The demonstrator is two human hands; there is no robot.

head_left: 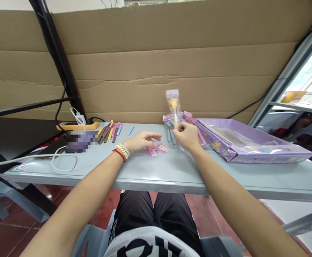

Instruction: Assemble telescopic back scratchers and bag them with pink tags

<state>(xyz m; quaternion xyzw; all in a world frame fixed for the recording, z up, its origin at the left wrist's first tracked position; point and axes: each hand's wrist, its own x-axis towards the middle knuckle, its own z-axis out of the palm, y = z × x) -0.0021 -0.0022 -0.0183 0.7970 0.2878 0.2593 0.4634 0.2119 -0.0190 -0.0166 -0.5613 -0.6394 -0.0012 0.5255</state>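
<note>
My right hand is closed around the lower end of a clear packet that holds a yellow fork-like utensil and stands upright above the table. My left hand lies low over the grey table, fingers stretched out toward a few small pink paper labels. Bead and red cord bracelets circle my left wrist. Behind my right hand lies a pile of packed utensils.
A row of loose coloured utensils lies at the back left beside a yellow power strip and a phone. A white cable loops at the left. A shallow purple box sits at the right. A cardboard wall stands behind.
</note>
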